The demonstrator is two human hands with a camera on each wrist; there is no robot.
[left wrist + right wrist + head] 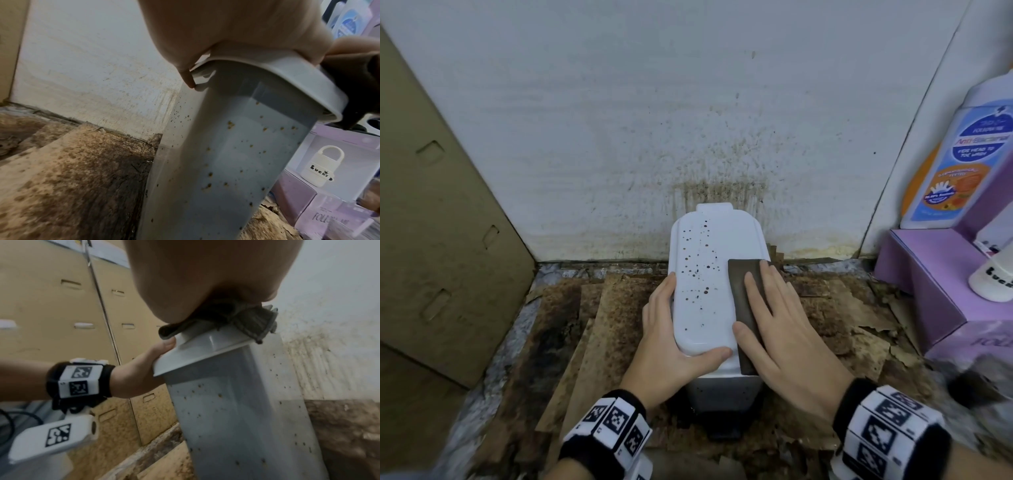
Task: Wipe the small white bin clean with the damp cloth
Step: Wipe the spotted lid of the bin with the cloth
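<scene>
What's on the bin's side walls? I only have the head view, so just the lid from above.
Observer: In the left wrist view, the small white bin has brown spots scattered down the wall below the left hand.
Operator: Other side?
Observer: The right wrist view shows dark specks down that wall too.
Operator: Left grip?
Observer: A fingertip hooks under the lid rim.
Operator: Cloth?
Observer: The damp cloth bunches under the right hand and droops past the lid's edge.

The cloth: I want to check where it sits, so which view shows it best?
The head view: the cloth lies flat on the lid's right side under the right hand. The wrist views show only bunched edges of it.
</scene>
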